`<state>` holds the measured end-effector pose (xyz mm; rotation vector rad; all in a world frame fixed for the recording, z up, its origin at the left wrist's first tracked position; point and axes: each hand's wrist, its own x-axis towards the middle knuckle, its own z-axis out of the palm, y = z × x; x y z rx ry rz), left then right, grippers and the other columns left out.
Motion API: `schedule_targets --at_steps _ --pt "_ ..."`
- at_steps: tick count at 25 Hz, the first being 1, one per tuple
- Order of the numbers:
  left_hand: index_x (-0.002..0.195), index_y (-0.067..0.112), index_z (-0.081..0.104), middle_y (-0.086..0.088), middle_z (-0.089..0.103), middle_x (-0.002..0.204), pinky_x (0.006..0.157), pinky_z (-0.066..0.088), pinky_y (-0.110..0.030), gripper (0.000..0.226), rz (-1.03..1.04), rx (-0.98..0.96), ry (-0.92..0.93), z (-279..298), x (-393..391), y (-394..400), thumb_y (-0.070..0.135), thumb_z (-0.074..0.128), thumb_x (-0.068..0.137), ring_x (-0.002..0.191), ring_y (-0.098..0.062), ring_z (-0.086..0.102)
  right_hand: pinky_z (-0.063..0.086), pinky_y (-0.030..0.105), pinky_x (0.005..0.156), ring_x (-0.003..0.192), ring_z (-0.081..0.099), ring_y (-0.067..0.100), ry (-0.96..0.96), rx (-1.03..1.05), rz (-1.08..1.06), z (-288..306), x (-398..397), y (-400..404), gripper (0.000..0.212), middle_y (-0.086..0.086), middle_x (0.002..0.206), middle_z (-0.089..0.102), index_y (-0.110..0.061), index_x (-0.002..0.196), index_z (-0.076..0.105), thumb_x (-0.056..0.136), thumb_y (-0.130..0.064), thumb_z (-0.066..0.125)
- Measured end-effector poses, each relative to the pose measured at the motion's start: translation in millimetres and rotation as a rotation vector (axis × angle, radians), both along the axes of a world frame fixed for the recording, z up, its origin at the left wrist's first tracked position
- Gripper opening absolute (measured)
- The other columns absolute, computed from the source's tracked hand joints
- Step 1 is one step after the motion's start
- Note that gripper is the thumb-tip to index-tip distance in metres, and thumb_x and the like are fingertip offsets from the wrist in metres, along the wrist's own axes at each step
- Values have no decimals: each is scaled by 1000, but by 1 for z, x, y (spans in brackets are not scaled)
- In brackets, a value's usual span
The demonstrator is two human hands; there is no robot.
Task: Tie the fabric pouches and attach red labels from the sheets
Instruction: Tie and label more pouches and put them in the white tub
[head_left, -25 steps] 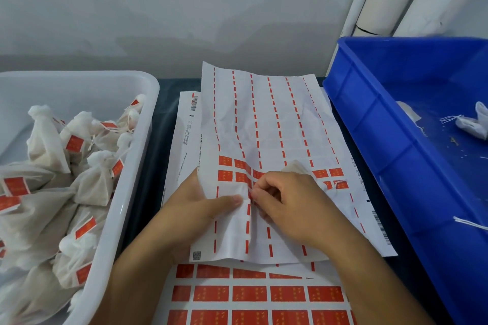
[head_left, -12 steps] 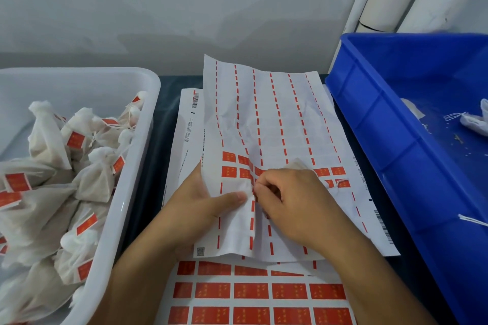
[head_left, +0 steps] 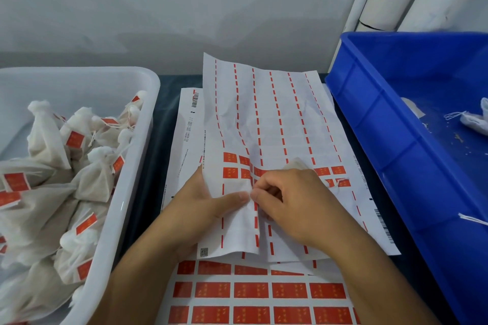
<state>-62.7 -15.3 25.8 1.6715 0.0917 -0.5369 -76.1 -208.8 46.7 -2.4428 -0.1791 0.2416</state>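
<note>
L hand [head_left: 211, 206] pinches the mostly peeled white label sheet [head_left: 277, 119] at its near-left edge, prob. steadying it; R hand [head_left: 295, 206] fingers curled, picking a red rectangular sticker [head_left: 260, 173]; grip hidden.

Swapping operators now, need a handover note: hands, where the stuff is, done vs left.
Left hand: holds the used label sheet, thumb pressed on top.
Right hand: fingers curled, picking at that sheet beside the left thumb; what it pinches is hidden.
Few red labels remain on that sheet. Full label sheet lies nearest the person.
Done: tied, labelled pouches fill the white bin.
Left: the blue bin holds at least one unlabelled pouch.
</note>
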Motion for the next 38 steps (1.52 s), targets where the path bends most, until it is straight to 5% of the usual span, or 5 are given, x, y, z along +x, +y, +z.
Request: schedule_targets --at_steps 6,15,19,27,38 --pt "126 47 56 9 78 107 76 64 -49 49 5 19 0 2 -2 0 36 80 85 89 -23 78 37 8 64 78 60 3 -8 -62 17 3 0 1 17 -21 81 56 -37 93 57 107 -41 48" --pt "112 60 48 19 75 96 64 65 -40 57 137 124 -29 8 -2 0 41 88 77 77 -13 78 53 18 75 78 64 5 -9 24 -56 -2 3 -2 14 -18 85 64 -37 91 62 101 -46 58" --pt "119 56 48 18 74 101 64 65 -38 60 146 156 -56 8 -2 -1 42 88 77 78 -11 77 45 7 60 79 64 -6 3 54 -60 -1 2 1 18 -26 80 63 -44 85 60 93 -60 62" --pt "107 64 43 21 71 97 51 60 -28 59 169 209 -51 8 -3 -4 44 88 76 72 -3 75 41 8 64 73 62 3 -5 17 -83 -6 3 3 22 -24 78 58 -41 80 53 101 -45 59" --pt "96 81 27 31 61 98 46 55 -19 75 197 299 -155 6 -3 -5 40 87 77 75 -10 73 40 6 63 74 63 0 -16 47 -70 -13 3 8 15 -27 80 59 -42 90 57 99 -53 58"
